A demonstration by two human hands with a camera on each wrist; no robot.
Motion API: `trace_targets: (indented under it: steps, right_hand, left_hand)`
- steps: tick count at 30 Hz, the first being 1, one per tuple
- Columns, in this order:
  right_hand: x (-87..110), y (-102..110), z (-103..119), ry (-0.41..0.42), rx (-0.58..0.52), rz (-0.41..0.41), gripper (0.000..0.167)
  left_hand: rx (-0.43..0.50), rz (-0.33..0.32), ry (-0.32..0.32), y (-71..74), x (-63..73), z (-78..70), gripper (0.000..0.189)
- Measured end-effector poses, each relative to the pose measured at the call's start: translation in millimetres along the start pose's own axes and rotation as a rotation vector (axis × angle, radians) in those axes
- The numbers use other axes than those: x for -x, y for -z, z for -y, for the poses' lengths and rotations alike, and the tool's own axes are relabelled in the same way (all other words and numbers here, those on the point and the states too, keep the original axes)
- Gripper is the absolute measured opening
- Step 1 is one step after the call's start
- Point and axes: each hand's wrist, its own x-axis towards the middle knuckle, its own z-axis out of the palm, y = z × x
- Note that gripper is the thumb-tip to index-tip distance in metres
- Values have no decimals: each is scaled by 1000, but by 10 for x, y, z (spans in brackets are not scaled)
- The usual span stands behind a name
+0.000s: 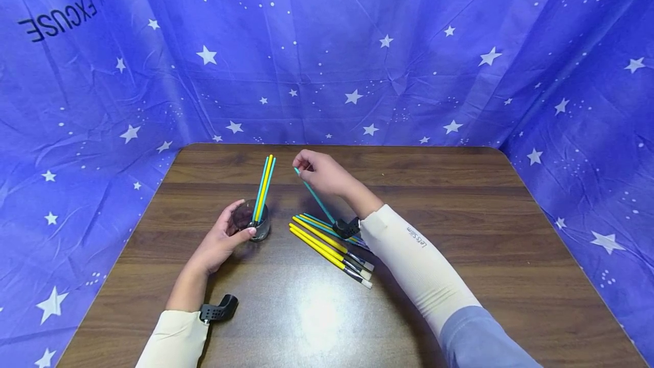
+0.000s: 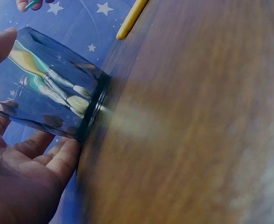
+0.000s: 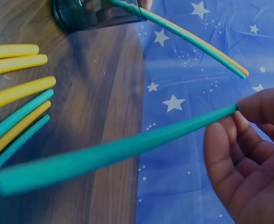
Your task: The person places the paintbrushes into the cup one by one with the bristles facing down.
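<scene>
My left hand [image 1: 217, 246] grips a clear dark-tinted glass [image 2: 43, 105] at the left of the table, thumb on the near side and fingers round the far side. Two teal paintbrushes and a yellow paintbrush [image 1: 263, 189] stand in it, bristles down against the bottom and handles leaning slightly right. To the right of the glass, my right hand [image 1: 324, 174] pinches another teal paintbrush [image 3: 118, 151] by the tip of its handle. That brush slants down to the right, and its bristle end is hidden behind the wrist camera in the head view.
Several loose yellow and teal paintbrushes [image 1: 317, 247] lie side by side on the brown wooden table [image 1: 245, 334], below my right forearm, bristles pointing right. A blue star-patterned curtain [image 1: 317, 72] surrounds the table's back and sides. Black cameras [image 1: 219, 309] sit on both wrists.
</scene>
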Motion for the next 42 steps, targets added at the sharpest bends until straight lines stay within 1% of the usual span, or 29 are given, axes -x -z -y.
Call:
trace_targets:
  steps: [3,8,13,17,22,25,30,32,35,39,42]
  right_hand:
    - [-9,-15,13,19,-23,-51,13]
    - [-20,-22,90,31,-106,-125,10]
    - [-23,-23,183,25,-266,-202,13]
    - [-38,-33,241,22,-404,-271,14]
    - [-56,-33,305,27,-514,-374,15]
    - [-67,-22,356,43,-570,-446,16]
    - [-95,-8,450,89,-713,-544,18]
    - [-102,-17,476,101,-755,-566,20]
    - [-113,-62,489,105,-785,-579,21]
    - [-130,-167,483,91,-809,-584,19]
    - [-151,-278,439,78,-821,-576,19]
  left_hand:
    - [6,-5,-5,-11,4,-3,68]
    - [9,-15,-1,-14,6,-7,70]
    - [-19,-27,15,0,-1,-13,75]
    - [-33,-36,25,12,-3,-13,74]
    - [-47,-31,29,6,-5,-27,72]
    - [-49,-29,30,2,-9,-27,72]
    - [-39,-51,17,-8,1,-11,72]
    - [-26,-63,4,-18,7,-2,72]
    - [4,-75,-14,-32,19,1,72]
    - [30,-73,-12,-44,27,-13,72]
    - [45,-61,-6,-44,24,-27,75]
